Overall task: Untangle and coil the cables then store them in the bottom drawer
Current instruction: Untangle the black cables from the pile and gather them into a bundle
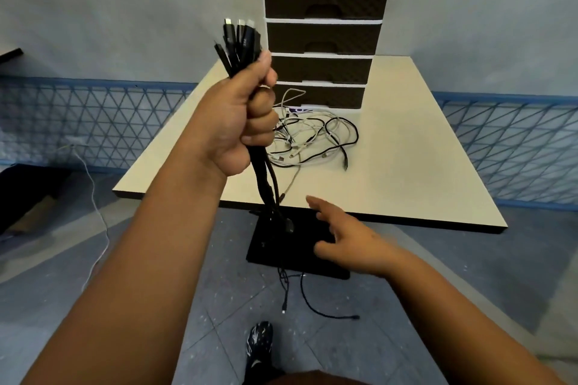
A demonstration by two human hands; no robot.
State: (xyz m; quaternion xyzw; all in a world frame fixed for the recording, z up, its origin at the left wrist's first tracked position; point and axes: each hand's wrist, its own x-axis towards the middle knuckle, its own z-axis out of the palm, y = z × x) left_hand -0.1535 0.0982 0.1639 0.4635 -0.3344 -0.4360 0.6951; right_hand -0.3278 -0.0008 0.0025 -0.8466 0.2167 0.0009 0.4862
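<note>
Head view. The left hand point(247, 112) is raised above the near edge of the table point(406, 147), fingers wrapped tightly round a bundle of black cables point(240, 44). The connector ends fan out above the fist; the tails hang below it, past the table edge, and trail onto the floor point(438, 275). The right hand point(347, 237) is lower, fingers spread and relaxed, holding nothing, near the hanging tails but apart from them.

A tangled heap of white and black cables point(312, 137) lies on the table, just in front of the bottom drawer point(331, 97) of the drawer unit point(325, 28). All drawers appear shut.

Assessed risks:
- The tails on the floor lie close to the person's foot point(259, 341); a step onto them would probably jerk the bundle or strain a connector.
- The hanging strands look twisted together. Coiling them as one mass would likely lock in the tangle.
- It cannot be told whether a held strand also runs into the heap; if so, lifting further would drag the heap toward the edge.
- The heap sits against the bottom drawer front and may obstruct its opening.
</note>
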